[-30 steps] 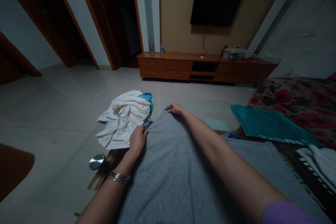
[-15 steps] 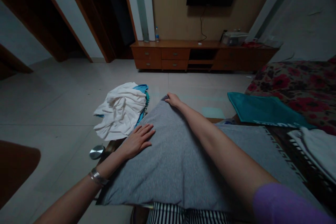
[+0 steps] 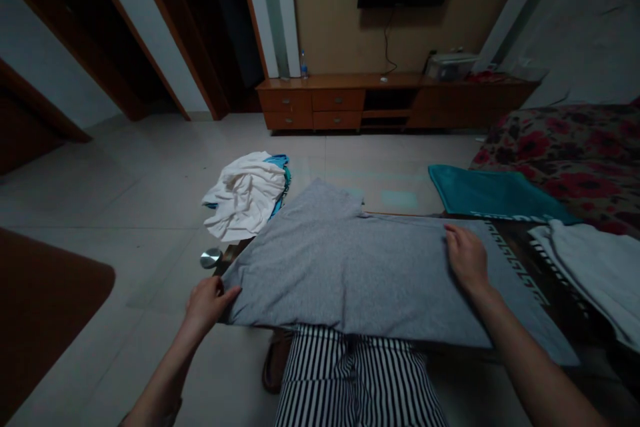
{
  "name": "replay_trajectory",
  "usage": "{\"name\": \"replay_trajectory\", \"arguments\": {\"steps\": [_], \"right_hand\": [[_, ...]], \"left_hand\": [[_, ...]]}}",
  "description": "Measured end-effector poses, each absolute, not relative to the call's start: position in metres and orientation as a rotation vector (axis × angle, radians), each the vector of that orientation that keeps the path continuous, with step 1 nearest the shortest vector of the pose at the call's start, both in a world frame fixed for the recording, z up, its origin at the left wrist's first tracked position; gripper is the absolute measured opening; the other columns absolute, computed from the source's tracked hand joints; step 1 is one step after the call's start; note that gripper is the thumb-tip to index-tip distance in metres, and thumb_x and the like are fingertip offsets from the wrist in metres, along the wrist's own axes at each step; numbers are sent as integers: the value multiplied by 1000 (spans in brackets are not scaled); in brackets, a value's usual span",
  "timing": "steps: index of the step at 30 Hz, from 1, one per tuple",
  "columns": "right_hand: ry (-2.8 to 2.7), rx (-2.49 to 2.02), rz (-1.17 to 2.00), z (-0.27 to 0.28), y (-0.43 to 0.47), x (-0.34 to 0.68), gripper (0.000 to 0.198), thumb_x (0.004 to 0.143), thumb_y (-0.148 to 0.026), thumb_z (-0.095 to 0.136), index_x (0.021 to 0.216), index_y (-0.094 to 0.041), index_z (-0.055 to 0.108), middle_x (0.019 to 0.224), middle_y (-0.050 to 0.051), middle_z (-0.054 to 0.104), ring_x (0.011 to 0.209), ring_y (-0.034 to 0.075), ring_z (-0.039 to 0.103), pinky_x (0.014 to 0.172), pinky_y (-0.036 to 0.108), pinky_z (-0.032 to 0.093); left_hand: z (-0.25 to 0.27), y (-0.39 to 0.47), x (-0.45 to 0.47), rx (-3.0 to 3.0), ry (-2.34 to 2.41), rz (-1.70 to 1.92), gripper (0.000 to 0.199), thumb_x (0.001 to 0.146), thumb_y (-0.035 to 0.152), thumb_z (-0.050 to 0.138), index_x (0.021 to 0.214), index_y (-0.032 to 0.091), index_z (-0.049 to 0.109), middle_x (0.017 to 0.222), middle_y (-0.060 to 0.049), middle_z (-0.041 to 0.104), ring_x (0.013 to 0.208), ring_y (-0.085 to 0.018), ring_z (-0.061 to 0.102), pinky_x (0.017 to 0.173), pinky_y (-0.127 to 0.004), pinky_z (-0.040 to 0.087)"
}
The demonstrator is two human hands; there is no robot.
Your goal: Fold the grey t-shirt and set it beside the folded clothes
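Observation:
A grey T-shirt (image 3: 320,267) lies spread across a low table, one sleeve pointing away from me. A Greek-key pattern runs along its right end. My left hand (image 3: 207,303) is closed on the shirt's near left corner, thumb and fingers pinching the cloth. At the far edge, towards the right, my right hand (image 3: 467,257) has its fingers curled together at the fabric; the hand hides part of that edge. Beyond the left end sits a heap of white cloth (image 3: 245,193) with blue pieces under it.
On the right lie a folded teal cloth (image 3: 495,193) and folded white cloth (image 3: 590,267). A round metal knob-like thing (image 3: 211,257) is at the table's left end. A flowered sofa cover (image 3: 575,147) is far right. A wooden TV cabinet (image 3: 340,107) lines the wall.
My right hand has let go of the far sleeve corner and moved right along the far edge. My left hand, flat on the shirt before, now pinches its near left corner.

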State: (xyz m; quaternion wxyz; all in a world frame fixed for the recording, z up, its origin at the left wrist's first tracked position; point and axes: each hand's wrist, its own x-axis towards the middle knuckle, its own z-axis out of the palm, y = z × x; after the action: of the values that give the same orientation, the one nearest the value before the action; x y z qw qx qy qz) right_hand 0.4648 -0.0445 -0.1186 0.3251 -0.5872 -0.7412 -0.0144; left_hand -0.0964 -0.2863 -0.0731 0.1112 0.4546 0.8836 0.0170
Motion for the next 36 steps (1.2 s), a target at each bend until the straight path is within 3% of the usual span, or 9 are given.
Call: {"name": "replay_trajectory", "arguments": {"steps": [2, 5, 9, 16, 20, 24, 26, 32, 36], "right_hand": [[-1939, -1675, -177, -134, -67, 519, 43, 93, -32, 33, 117, -11, 61, 110, 17, 66, 103, 28, 58, 94, 43, 42], [-2012, -1777, -251, -153, -92, 565, 45, 93, -35, 34, 119, -11, 61, 118, 17, 63, 108, 28, 57, 95, 43, 43], [-2085, -1857, -298, -164, -103, 581, 45, 94, -38, 33, 119, -14, 63, 133, 15, 55, 118, 28, 53, 97, 43, 43], [-2152, -1886, -383, -165, -103, 588, 47, 97, -39, 28, 123, -15, 60, 133, 16, 55, 120, 27, 52, 97, 41, 43], [-2095, -1903, -416, -155, -108, 581, 45, 95, -38, 33, 124, -17, 59, 134, 16, 54, 123, 29, 49, 97, 44, 42], [-2143, -1797, -430, -146, -117, 565, 47, 94, -41, 34, 128, -17, 57, 140, 15, 49, 133, 29, 40, 104, 45, 37], [-2216, -1748, -362, -149, -121, 562, 48, 95, -40, 32, 127, -18, 58, 139, 13, 51, 133, 27, 41, 106, 43, 36], [-2251, -1706, -269, -166, -133, 584, 49, 94, -37, 29, 126, -13, 58, 136, 14, 53, 132, 25, 43, 107, 42, 38], [-2283, -1852, -290, -147, -118, 576, 39, 92, -38, 36, 105, -19, 68, 117, 16, 65, 115, 31, 57, 92, 45, 48]], "left_hand": [[-70, -282, -80, 1345, 2594, 89, 32, 80, 49, 49, 77, 18, 54, 85, -10, 66, 84, -25, 63, 67, -28, 44], [-66, -279, -56, 1275, 2690, 179, 31, 88, 43, 39, 93, 17, 54, 90, -12, 67, 84, -25, 65, 65, -28, 44], [-64, -285, -41, 1253, 2847, 78, 39, 93, 43, 28, 108, 15, 52, 94, -17, 68, 84, -30, 66, 65, -32, 44], [-61, -308, -56, 1350, 2902, -46, 47, 95, 47, 25, 117, 16, 53, 89, -16, 69, 78, -31, 66, 64, -35, 44], [-50, -305, -39, 1587, 3026, 116, 49, 94, 39, 30, 129, 9, 47, 118, -22, 61, 105, -34, 59, 82, -41, 45], [-47, -279, -13, 2180, 2718, 199, 46, 95, 32, 30, 135, 19, 49, 148, -12, 40, 139, -28, 30, 111, -49, 24], [-55, -267, -11, 2278, 2523, 132, 45, 95, 35, 33, 135, 23, 50, 151, -8, 37, 143, -26, 24, 114, -49, 17], [-88, -269, -58, 2033, 2598, 44, 54, 94, 42, 37, 139, 15, 47, 150, -14, 37, 141, -28, 28, 113, -50, 20], [-85, -271, -73, 1989, 2643, 55, 51, 94, 40, 37, 137, 16, 48, 151, -14, 35, 141, -28, 27, 112, -54, 21]]}}
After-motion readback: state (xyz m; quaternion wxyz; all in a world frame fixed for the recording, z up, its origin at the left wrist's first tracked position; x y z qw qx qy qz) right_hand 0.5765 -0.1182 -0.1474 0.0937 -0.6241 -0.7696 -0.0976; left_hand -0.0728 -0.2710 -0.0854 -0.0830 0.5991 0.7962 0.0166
